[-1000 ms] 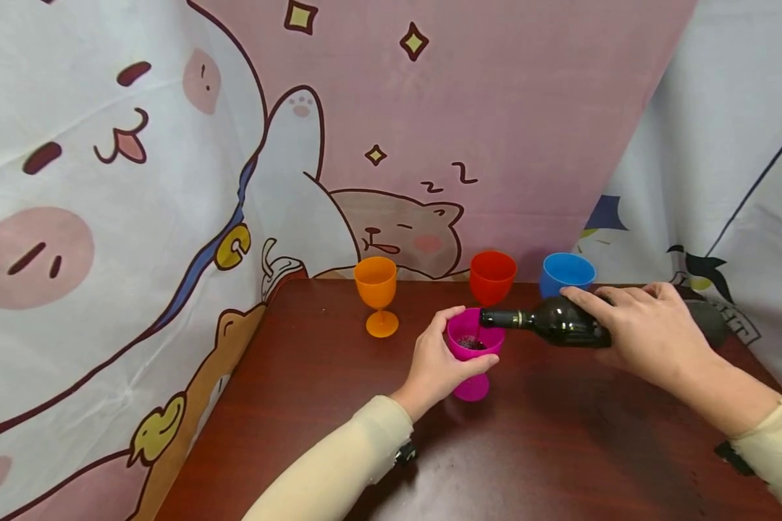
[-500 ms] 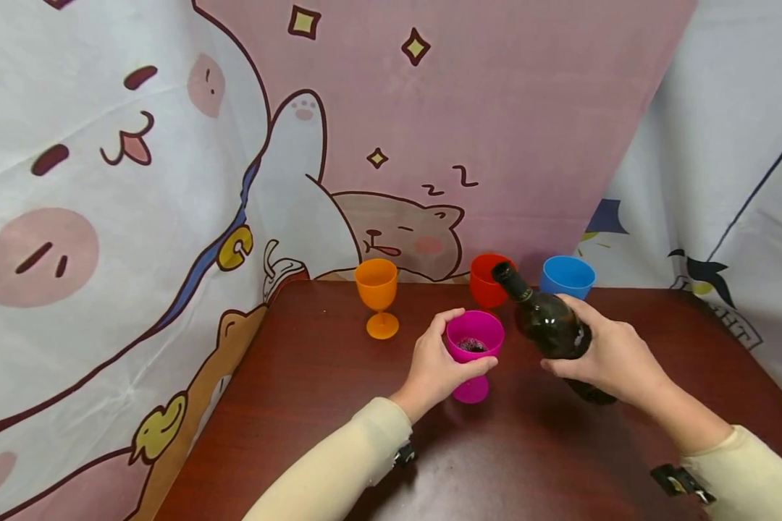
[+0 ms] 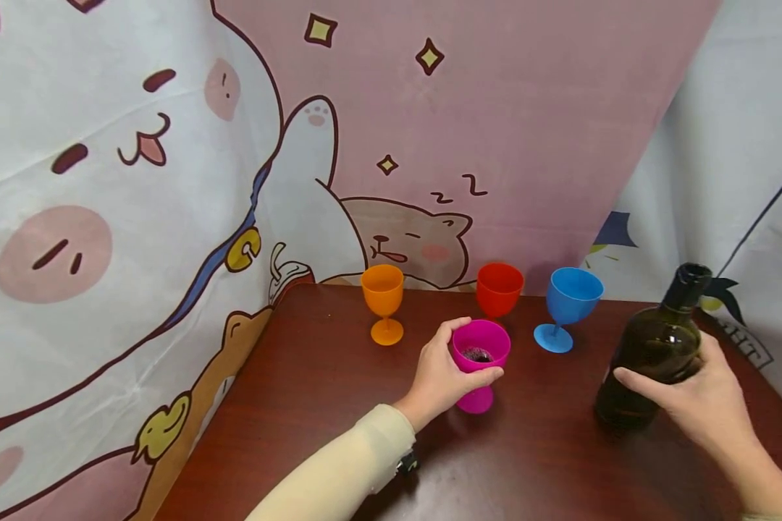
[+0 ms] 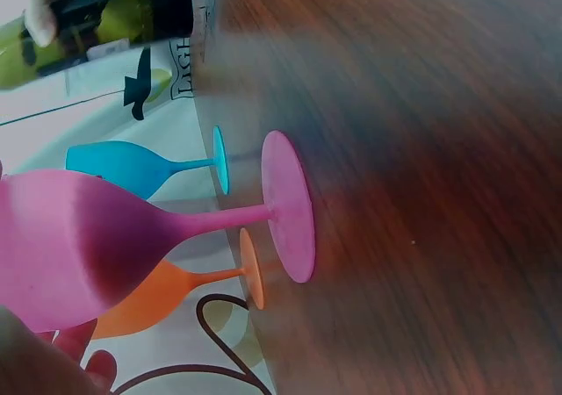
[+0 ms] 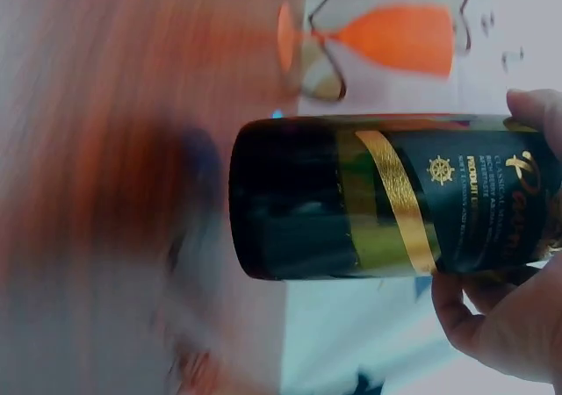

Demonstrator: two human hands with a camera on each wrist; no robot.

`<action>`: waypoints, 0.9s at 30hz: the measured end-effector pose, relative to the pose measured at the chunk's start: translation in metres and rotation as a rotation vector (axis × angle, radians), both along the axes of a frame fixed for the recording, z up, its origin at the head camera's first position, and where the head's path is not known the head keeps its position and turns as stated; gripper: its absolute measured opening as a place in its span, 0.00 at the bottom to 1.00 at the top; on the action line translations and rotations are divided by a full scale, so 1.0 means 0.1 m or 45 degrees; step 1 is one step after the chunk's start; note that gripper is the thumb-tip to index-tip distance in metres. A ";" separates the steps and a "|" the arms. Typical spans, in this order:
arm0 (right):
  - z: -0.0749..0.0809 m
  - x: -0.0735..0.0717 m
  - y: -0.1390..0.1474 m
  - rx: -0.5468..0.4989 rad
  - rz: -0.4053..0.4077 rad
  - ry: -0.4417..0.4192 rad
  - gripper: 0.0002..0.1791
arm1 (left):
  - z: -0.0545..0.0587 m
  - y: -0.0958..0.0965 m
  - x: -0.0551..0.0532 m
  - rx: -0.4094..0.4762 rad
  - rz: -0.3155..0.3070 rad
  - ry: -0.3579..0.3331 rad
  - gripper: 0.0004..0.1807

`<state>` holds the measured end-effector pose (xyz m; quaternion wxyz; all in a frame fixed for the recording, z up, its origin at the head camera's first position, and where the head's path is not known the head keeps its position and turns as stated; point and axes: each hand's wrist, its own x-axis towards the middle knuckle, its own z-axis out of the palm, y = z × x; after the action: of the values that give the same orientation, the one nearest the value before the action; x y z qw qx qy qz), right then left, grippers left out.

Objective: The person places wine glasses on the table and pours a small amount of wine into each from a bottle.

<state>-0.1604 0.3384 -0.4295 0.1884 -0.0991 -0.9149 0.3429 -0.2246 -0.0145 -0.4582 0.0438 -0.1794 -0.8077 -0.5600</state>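
Four stemmed goblets share the table with me in the head view. My left hand grips the bowl of the magenta, round-bowled, smooth plastic-looking goblet, thumb on the near side and fingers on the far side. Inside it lies a dark liquid with bubbles on its surface. My right hand holds the dark green glass bottle round its body, nearly upright; a second ago it lay almost level with its mouth at the magenta rim, and now it is well apart, to the right. The sky-blue plastic-looking goblet, partly covered then, shows down to its foot. The orange plastic-looking goblet and the red plastic-looking goblet stand where they stood, and my left grip has kept its place.

In the left wrist view, the magenta bowl tapers into a slim stem and a flat round foot on the glossy, reddish-brown, wood-grained table.

In the right wrist view, my fingers and thumb wrap the bottle over its black label, which bears a gold slanting band and a ship's-wheel emblem. Whether its base touches the table, I cannot tell.
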 end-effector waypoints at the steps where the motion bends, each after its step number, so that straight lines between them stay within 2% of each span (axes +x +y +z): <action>1: -0.03 0.02 0.08 -0.005 -0.043 0.005 0.63 | 0.00 0.00 0.00 0.000 -0.002 0.001 0.47; 7: -0.21 0.13 0.43 -0.054 -0.170 0.095 0.52 | -0.02 0.00 0.01 0.008 -0.006 -0.020 0.48; 10: -0.28 0.17 0.51 -0.070 -0.162 0.144 0.48 | -0.02 0.00 0.03 0.008 -0.008 -0.033 0.47; 14: -0.30 0.16 0.59 -0.088 -0.072 0.281 0.41 | -0.03 0.02 0.02 0.001 0.000 -0.016 0.48; 16: -0.31 0.15 0.60 -0.098 -0.066 0.312 0.40 | -0.03 0.03 0.01 -0.002 0.007 -0.007 0.48; 23: -0.39 0.18 0.59 -0.110 -0.205 0.213 0.50 | 0.00 0.04 0.00 -0.007 0.023 -0.009 0.48; 27: -0.43 0.19 0.62 -0.122 -0.202 0.216 0.51 | 0.02 0.03 -0.02 -0.042 0.037 0.000 0.48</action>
<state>-0.1418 0.3999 -0.4722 0.2866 -0.1506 -0.8676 0.3773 -0.2263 -0.0110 -0.4558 0.0489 -0.1682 -0.8193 -0.5460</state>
